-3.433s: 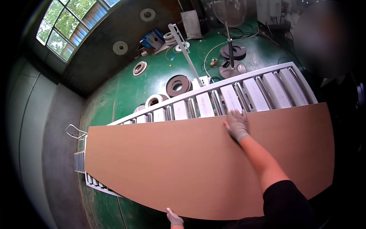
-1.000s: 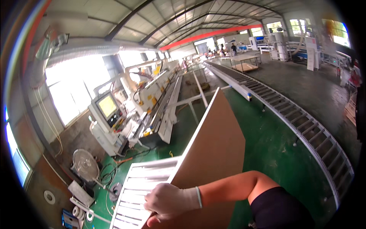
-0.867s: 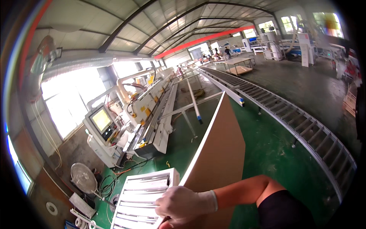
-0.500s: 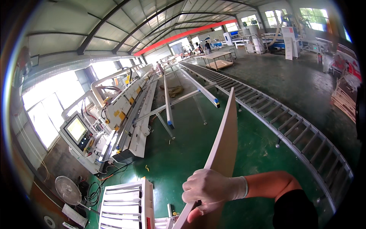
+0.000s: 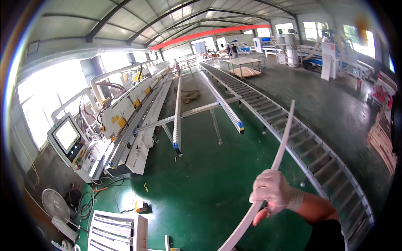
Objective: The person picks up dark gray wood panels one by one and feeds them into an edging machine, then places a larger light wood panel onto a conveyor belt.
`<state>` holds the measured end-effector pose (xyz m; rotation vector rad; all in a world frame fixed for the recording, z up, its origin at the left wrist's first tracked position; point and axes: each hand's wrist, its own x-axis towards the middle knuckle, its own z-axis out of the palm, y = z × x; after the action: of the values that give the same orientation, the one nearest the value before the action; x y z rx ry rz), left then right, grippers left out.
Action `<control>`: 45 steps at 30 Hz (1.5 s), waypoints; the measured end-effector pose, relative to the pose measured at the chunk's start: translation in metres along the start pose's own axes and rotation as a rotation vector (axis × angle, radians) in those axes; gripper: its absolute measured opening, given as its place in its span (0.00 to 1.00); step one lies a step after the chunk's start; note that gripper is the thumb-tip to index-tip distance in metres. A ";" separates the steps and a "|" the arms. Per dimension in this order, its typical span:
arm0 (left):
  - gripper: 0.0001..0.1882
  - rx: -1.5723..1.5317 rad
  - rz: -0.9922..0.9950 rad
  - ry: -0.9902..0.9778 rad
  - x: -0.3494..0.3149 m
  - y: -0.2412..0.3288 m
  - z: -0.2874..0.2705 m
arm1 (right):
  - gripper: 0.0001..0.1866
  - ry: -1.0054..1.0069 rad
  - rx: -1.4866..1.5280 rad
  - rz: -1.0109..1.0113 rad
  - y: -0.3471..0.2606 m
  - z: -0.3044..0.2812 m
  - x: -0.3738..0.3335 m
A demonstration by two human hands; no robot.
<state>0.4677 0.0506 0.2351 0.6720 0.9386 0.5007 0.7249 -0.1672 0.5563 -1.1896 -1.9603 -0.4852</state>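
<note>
My right hand (image 5: 271, 191), in a pale work glove with the thumb tip bare, grips the upper edge of a long pale board (image 5: 283, 149). The fingers wrap over one side and the thumb presses on the other. Standing on edge, the board runs from the bottom of the picture away from me toward the roller conveyor (image 5: 307, 147). I see it almost edge-on, so its broad faces hardly show, and its near end is cut off by the picture's lower rim. My left hand is out of view.
A long edge machine with a screen (image 5: 67, 134) stands at left, beside two support rails (image 5: 177, 125) on a metal frame. Lower left are a white slatted roller stand (image 5: 140, 234), a fan (image 5: 55, 204) and floor cables. A board-topped table (image 5: 244, 61) stands farther off; people are in the distance.
My right hand and the board have shifted right in the picture. The board's broad face showed before; now mostly its narrow edge does. My grip stays closed, and the whole view has shifted too.
</note>
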 end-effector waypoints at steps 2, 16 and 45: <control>0.35 -0.023 -0.006 0.000 0.018 0.007 0.018 | 0.34 0.008 -0.067 -0.005 0.027 -0.015 0.001; 0.35 -0.284 0.135 0.231 0.112 0.063 0.059 | 0.41 0.145 -0.383 0.198 0.292 -0.040 -0.016; 0.36 -0.599 0.016 0.556 0.255 0.120 0.047 | 0.35 -0.677 -0.357 1.016 0.688 0.255 0.029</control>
<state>0.6238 0.2860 0.1967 -0.0152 1.2203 0.9618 1.2080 0.3537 0.3719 -2.5910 -1.4623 0.1499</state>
